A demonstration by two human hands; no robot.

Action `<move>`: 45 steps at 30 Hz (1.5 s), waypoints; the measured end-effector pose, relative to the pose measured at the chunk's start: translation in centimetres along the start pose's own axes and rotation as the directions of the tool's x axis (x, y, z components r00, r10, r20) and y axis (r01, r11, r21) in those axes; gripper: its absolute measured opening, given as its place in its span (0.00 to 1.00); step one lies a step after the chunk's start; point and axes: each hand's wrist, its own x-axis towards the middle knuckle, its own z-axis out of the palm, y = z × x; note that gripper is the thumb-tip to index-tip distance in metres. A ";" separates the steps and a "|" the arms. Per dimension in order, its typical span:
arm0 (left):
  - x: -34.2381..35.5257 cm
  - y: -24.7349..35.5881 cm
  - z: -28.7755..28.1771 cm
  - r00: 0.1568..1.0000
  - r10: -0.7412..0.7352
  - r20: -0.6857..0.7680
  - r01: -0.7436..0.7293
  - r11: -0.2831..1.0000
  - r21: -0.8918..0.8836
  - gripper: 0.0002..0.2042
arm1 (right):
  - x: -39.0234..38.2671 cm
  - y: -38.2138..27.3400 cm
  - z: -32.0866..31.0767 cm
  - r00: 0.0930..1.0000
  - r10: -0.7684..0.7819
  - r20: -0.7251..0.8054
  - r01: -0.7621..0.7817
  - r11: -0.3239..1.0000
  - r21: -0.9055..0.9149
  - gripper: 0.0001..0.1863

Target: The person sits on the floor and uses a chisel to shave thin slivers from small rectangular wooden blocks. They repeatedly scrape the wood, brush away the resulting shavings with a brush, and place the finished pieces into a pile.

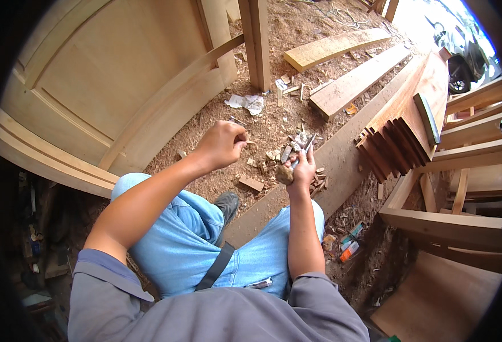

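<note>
My left hand (222,142) is raised in the middle of the view, fingers pinched on a small thin wood sliver (250,142) that pokes out to the right. My right hand (301,168), just right of it and lower, grips what looks like a chisel, with a narrow metal blade (310,141) pointing up and away and a rounded, worn handle end (283,174) below the fist. Behind the hands, offcuts and shavings (251,182) lie on the sawdust-covered ground (199,114), beside a long dusty plank (342,171) between my legs and the stacked boards.
Large carved wooden panels (108,80) stand at the left beside an upright post (255,45). Loose boards (359,82) lie ahead. A board stack (404,119), wooden frames (441,222) and a curved sheet (436,296) fill the right. A motorbike (461,57) is parked at the far right.
</note>
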 end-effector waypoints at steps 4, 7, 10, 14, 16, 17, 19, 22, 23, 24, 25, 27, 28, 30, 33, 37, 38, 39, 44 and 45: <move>0.6 -1.3 -0.9 0.991 -0.057 -0.125 0.057 0.998 -0.003 0.04 | -1.8 0.9 0.0 0.934 0.174 0.311 -0.132 0.980 -0.151 0.30; 1.0 -2.1 -1.3 0.983 -0.106 -0.151 0.105 0.994 -0.011 0.04 | -4.5 2.1 1.5 0.760 0.235 0.606 -0.140 0.970 -0.200 0.33; 0.8 -2.2 -1.1 0.981 -0.117 -0.153 0.120 0.993 0.010 0.04 | -5.6 2.1 2.2 0.740 0.278 0.613 -0.167 0.958 -0.234 0.31; 0.6 -2.4 -0.4 0.989 -0.085 -0.117 0.089 0.996 0.027 0.03 | -5.6 2.1 2.0 0.724 0.312 0.616 -0.191 0.948 -0.255 0.31; 0.8 -2.5 0.0 0.995 -0.059 -0.081 0.064 0.996 0.068 0.03 | -5.7 2.8 2.2 0.764 0.303 0.569 -0.166 0.945 -0.281 0.31; 0.9 -2.5 0.2 0.997 -0.048 -0.055 0.053 0.993 0.105 0.03 | -5.7 3.3 2.3 0.804 0.311 0.506 -0.171 0.937 -0.304 0.31; 1.0 -2.3 0.5 0.999 -0.017 -0.032 0.021 0.989 0.146 0.03 | -5.2 3.9 2.6 0.868 0.287 0.406 -0.180 0.942 -0.283 0.29; 1.0 -1.4 0.8 0.999 0.013 -0.053 -0.005 0.990 0.143 0.03 | -1.9 3.6 2.0 0.987 0.160 -0.033 -0.163 0.970 -0.181 0.26; 0.8 -1.0 0.8 0.999 0.010 -0.041 -0.006 0.995 0.099 0.03 | -0.3 3.0 1.3 0.969 0.085 -0.234 -0.109 0.990 -0.091 0.25; 0.8 -0.7 0.6 0.999 0.019 -0.050 -0.016 0.998 0.066 0.03 | 1.0 2.5 0.1 0.960 0.050 -0.275 -0.084 0.990 -0.112 0.25; 1.0 -0.5 0.2 0.998 0.034 -0.051 -0.032 0.999 0.038 0.03 | 2.4 1.8 -0.9 0.947 -0.011 -0.321 -0.029 0.992 -0.119 0.25; 1.4 -0.3 -0.5 0.989 -0.002 -0.148 -0.005 0.999 -0.045 0.03 | 3.6 1.5 -2.6 0.994 0.023 -0.105 -0.029 0.998 -0.061 0.26; 1.6 -0.3 -0.9 0.985 -0.029 -0.171 0.020 0.998 -0.060 0.03 | 3.3 1.6 -3.1 0.996 0.091 -0.013 -0.092 0.988 -0.124 0.27; 1.9 -0.6 -1.3 0.970 -0.161 -0.181 0.127 0.974 -0.186 0.04 | 2.0 2.1 -2.9 0.961 0.106 0.255 -0.053 0.977 -0.205 0.29; 2.1 -1.3 -1.3 0.966 -0.189 -0.177 0.162 0.975 -0.153 0.04 | -1.4 2.5 -0.7 0.802 0.171 0.572 -0.085 0.981 -0.175 0.31; 2.0 -2.0 -0.5 0.972 -0.140 -0.187 0.124 0.988 -0.094 0.05 | -4.4 1.7 1.5 0.724 0.261 0.639 -0.099 0.956 -0.277 0.32; 1.9 -2.2 -0.2 0.977 -0.139 -0.162 0.125 0.988 -0.092 0.04 | -4.6 1.5 1.6 0.701 0.262 0.663 -0.111 0.959 -0.262 0.32; 1.9 -2.3 0.0 0.981 -0.134 -0.142 0.122 0.989 -0.088 0.04 | -4.8 1.5 1.5 0.707 0.260 0.658 -0.121 0.961 -0.249 0.31; 2.5 -2.3 0.8 0.992 -0.043 -0.119 0.040 0.999 -0.024 0.04 | -4.7 2.9 1.0 0.806 0.190 0.560 -0.056 0.967 -0.248 0.30; 2.7 -2.2 0.8 0.994 -0.049 -0.096 0.049 0.999 -0.008 0.04 | -4.3 3.3 1.0 0.798 0.210 0.565 -0.052 0.958 -0.283 0.30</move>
